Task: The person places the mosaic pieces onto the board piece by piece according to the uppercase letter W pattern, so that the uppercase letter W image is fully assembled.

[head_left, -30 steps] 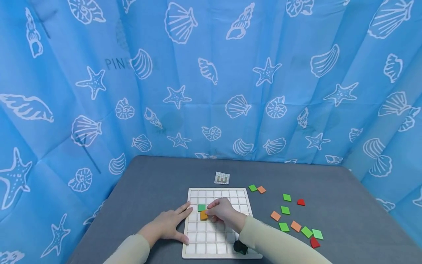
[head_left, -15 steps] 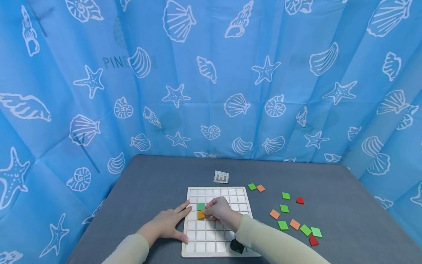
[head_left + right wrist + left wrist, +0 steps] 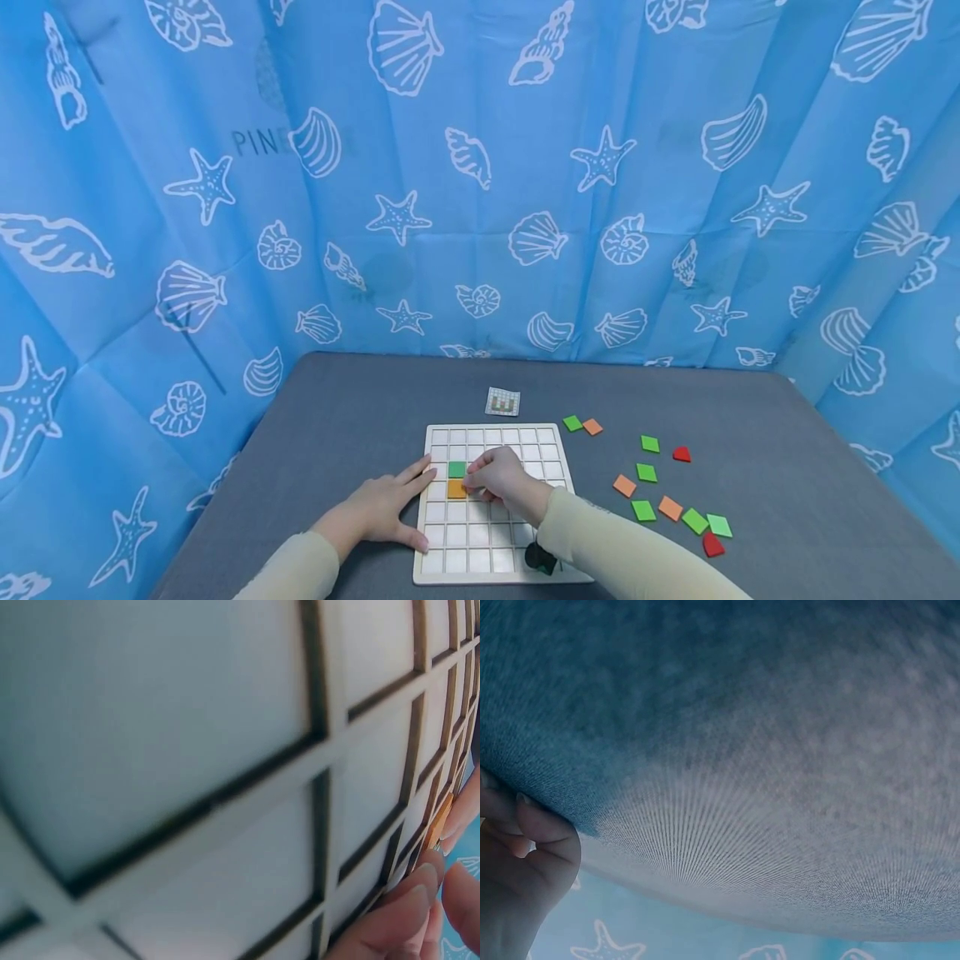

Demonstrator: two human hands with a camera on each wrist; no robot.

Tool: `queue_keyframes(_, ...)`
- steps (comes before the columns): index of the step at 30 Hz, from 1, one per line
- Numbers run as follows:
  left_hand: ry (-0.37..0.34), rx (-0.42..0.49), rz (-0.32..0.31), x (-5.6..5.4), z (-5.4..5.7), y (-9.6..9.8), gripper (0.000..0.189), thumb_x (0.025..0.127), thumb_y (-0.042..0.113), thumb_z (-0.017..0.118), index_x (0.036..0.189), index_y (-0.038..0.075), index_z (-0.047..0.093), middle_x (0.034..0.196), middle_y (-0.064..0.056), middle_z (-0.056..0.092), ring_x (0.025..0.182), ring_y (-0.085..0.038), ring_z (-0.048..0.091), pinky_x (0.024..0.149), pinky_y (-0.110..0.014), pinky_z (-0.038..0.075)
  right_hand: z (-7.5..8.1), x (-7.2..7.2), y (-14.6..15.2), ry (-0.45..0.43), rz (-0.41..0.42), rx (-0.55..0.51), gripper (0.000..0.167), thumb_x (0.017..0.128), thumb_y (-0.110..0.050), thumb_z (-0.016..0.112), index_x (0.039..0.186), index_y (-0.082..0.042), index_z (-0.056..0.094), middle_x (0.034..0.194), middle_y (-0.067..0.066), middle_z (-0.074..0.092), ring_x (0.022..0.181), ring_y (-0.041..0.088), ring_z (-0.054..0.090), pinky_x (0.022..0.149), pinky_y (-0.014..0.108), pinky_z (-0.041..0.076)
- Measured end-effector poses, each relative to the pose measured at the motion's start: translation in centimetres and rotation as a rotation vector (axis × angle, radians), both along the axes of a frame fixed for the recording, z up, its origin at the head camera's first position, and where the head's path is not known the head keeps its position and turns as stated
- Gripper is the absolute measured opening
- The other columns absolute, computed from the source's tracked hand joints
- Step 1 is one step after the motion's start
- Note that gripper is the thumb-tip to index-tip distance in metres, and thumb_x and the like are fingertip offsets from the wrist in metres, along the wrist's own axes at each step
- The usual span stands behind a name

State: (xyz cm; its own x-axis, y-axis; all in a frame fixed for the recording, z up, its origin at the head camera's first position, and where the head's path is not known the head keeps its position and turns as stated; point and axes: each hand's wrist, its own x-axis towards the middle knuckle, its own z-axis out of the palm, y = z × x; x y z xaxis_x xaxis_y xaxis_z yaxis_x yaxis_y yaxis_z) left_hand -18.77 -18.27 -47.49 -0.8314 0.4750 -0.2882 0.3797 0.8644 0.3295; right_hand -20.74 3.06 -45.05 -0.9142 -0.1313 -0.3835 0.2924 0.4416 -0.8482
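A white grid board (image 3: 468, 577) lies on the table, with a green square tile (image 3: 457, 470) in one of its cells. An orange square tile (image 3: 456, 489) lies in line with the cell just nearer than the green one. My right hand (image 3: 506, 479) has its fingers curled at that tile's right edge, the thumb and fingertips against it; the exact contact is partly hidden. The right wrist view shows the orange tile (image 3: 439, 821) just beyond the fingertips. My left hand (image 3: 378, 507) rests spread on the board's left edge, holding nothing.
A small printed pattern card (image 3: 502, 402) lies behind the board. Right of the board are scattered loose tiles: several green squares (image 3: 647, 473), several orange ones (image 3: 625, 486), and two red rounded pieces (image 3: 713, 545). A dark round object (image 3: 540, 557) shows by the right sleeve. A blue shell-print curtain (image 3: 480, 208) hangs behind.
The orange tile has shifted slightly left from my right hand's pinch and now lies straight with the grid, below the green tile. My left hand stays in place.
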Motion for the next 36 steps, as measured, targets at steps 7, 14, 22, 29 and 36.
queue_keyframes(7, -0.003, 0.005, 0.004, 0.1, 0.1, 0.1, 0.103, 0.07, 0.068, 0.071, 0.153, 0.018, 0.034, 0.16, 0.0, 0.021, 0.124, -0.04, 0.049, 0.093, -0.058, 0.041, 0.3, 0.0, 0.7, 0.01, 0.028, -0.003, 0.006, 0.086, -0.006, 0.072, 0.085, -0.005, 0.067, 0.073, 0.003, 0.065, 0.053, 0.011, 0.051, 0.049, 0.024, 0.037)
queue_keyframes(14, 0.012, 0.014, 0.001, 0.2, 0.0, 0.1, 0.104, 0.07, 0.068, 0.072, 0.153, 0.017, 0.034, 0.16, 0.0, 0.021, 0.125, -0.041, 0.048, 0.093, -0.058, 0.04, 1.1, 0.1, 2.5, 0.018, 0.019, -0.069, 0.003, 0.088, -0.005, 0.07, 0.089, -0.004, 0.067, 0.073, 0.004, 0.066, 0.051, 0.011, 0.05, 0.048, 0.024, 0.035)
queue_keyframes(22, 0.0, 0.013, -0.001, 0.0, 0.0, 0.0, 0.105, 0.07, 0.07, 0.07, 0.154, 0.017, 0.033, 0.161, -0.001, 0.02, 0.126, -0.041, 0.047, 0.094, -0.059, 0.039, 2.2, 0.2, 5.8, 0.023, -0.005, -0.046, 0.006, 0.088, -0.007, 0.071, 0.09, -0.003, 0.067, 0.078, 0.005, 0.068, 0.057, 0.016, 0.056, 0.053, 0.028, 0.039)
queue_keyframes(29, -0.016, 0.014, -0.003, 0.0, -0.1, -0.1, 0.105, 0.071, 0.069, 0.07, 0.154, 0.018, 0.032, 0.161, -0.002, 0.018, 0.127, -0.042, 0.045, 0.095, -0.061, 0.038, 3.1, 0.3, 8.8, 0.035, -0.051, -0.025, 0.01, 0.089, -0.007, 0.069, 0.096, -0.001, 0.068, 0.085, 0.01, 0.07, 0.061, 0.02, 0.059, 0.055, 0.031, 0.042)
queue_keyframes(36, -0.023, 0.011, 0.015, 0.0, 0.1, 0.1, 0.105, 0.07, 0.068, 0.072, 0.153, 0.017, 0.033, 0.161, -0.001, 0.019, 0.128, -0.041, 0.045, 0.096, -0.061, 0.037, 4.5, 0.0, 12.5, 0.073, -0.056, -0.031, 0.017, 0.089, -0.011, 0.07, 0.103, -0.001, 0.069, 0.092, 0.008, 0.065, 0.071, 0.024, 0.058, 0.062, 0.035, 0.045)
